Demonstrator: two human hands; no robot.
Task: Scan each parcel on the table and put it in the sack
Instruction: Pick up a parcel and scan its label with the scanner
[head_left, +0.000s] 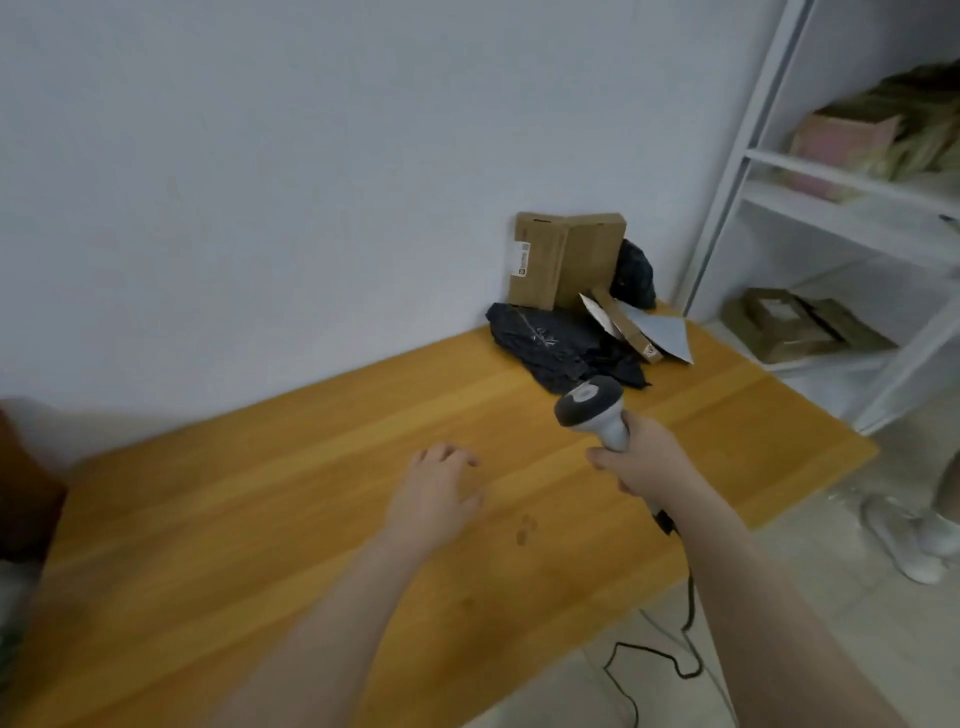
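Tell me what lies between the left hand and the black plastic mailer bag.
Head view: only bare wooden tabletop separates the left hand from the black plastic mailer bag; the grey handheld scanner, gripped by the right hand, sits right of that stretch.

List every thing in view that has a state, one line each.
left hand: open, holds nothing, over the table.
right hand: grips the scanner's handle.
scanner: held, head up.
tall cardboard box: closed, standing on end.
black bag: crumpled, lying on the table.
slim box: tilted, one end raised.
grey mailer: lying beside the slim box.
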